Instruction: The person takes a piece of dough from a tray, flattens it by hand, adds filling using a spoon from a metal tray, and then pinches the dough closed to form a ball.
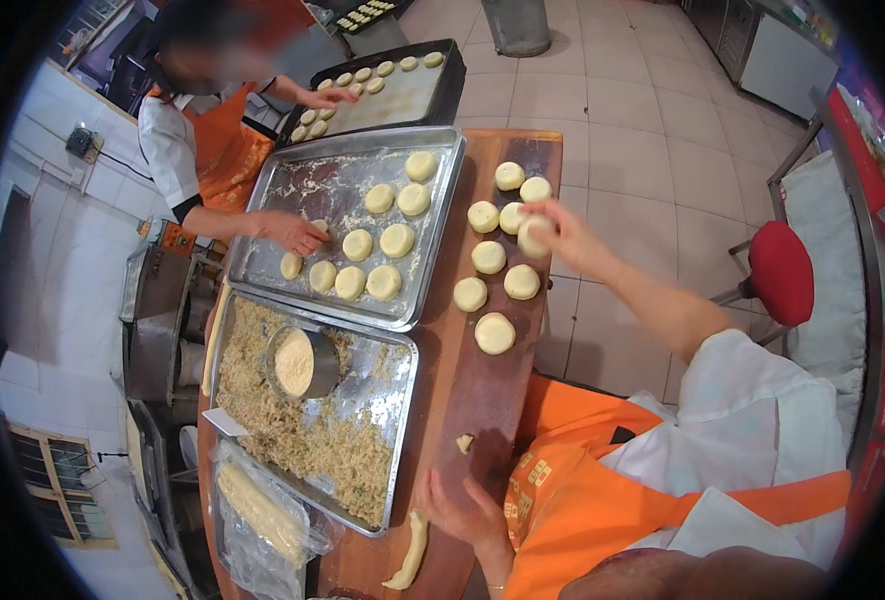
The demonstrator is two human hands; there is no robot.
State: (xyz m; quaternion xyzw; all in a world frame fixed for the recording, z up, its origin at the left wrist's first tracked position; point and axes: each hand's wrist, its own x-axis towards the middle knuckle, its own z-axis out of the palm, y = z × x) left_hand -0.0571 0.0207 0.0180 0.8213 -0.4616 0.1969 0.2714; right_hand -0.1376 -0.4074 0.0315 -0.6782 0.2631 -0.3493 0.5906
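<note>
My right hand (558, 230) is closed on a pale round dough cake (534, 240) at the far end of the wooden board (475, 390), among several other flattened cakes (494, 333). My left hand (467, 505) rests low at the board's near edge, fingers apart, below a small dough scrap (464, 443). A long dough strip (403, 560) lies beside it. To its left sit a metal tray of crumbly filling (332, 450) with a bowl of pale crumbs (294, 360), and a plastic-wrapped dough roll (262, 510). A metal tray (424, 280) holding several cakes is farther up.
A co-worker in an orange apron (224, 160) reaches with one hand (297, 233) into the metal tray and another (330, 97) to a dark baking tray (392, 110). A red stool (780, 270) stands at right, a bin (515, 25) on the tiled floor (622, 150) behind.
</note>
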